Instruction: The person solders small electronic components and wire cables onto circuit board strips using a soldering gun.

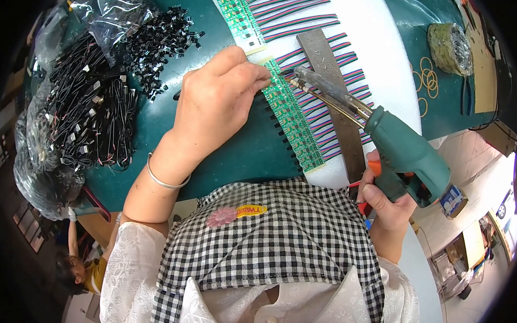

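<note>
My right hand (pixel 387 207) grips a green soldering gun (pixel 410 145) by its handle, fingers around the orange trigger. Its tip reaches the upper part of a green circuit board strip (pixel 294 118), close to my left fingertips. My left hand (pixel 218 97) is pinched closed at that strip's left edge; whatever it holds is hidden by the fingers. Striped red, blue and black wires (pixel 323 125) run out from the strip's right side. Across them lies a flat dark metal bar (pixel 329 70). Small black parts (pixel 283 133) line the strip's left edge. Another board strip (pixel 238 19) lies farther off.
A white foam pad (pixel 384 57) lies under the boards on the green table. Loose black connectors (pixel 160 47), black cable bundles (pixel 92 113) and a clear plastic bag (pixel 112 17) occupy the left. Rubber bands (pixel 431 81), a wrapped roll (pixel 449 48) and pliers (pixel 467 96) lie right.
</note>
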Demonstrator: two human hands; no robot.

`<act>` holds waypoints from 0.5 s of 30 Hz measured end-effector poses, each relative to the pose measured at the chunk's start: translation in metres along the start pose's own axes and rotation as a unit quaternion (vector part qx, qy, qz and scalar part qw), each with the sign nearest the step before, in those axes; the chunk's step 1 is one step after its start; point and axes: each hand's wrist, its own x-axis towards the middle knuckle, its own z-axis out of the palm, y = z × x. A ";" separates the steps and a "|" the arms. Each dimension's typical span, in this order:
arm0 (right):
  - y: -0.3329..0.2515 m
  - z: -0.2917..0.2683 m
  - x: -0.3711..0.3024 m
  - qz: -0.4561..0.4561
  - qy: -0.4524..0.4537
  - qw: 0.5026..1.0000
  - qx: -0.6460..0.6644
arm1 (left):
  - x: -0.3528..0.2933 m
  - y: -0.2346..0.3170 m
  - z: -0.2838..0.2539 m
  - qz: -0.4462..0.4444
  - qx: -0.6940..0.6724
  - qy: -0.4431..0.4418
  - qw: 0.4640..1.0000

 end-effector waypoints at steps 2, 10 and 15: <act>0.000 -0.003 -0.001 0.013 -0.026 0.999 -0.027 | -0.002 0.001 0.001 -0.006 -0.005 -0.009 1.000; 0.002 -0.002 0.002 -0.012 -0.042 0.998 -0.037 | -0.002 0.002 0.001 0.003 0.023 -0.009 1.000; 0.004 -0.002 0.000 0.004 -0.029 0.997 -0.064 | -0.003 0.001 0.001 0.012 0.031 -0.013 0.999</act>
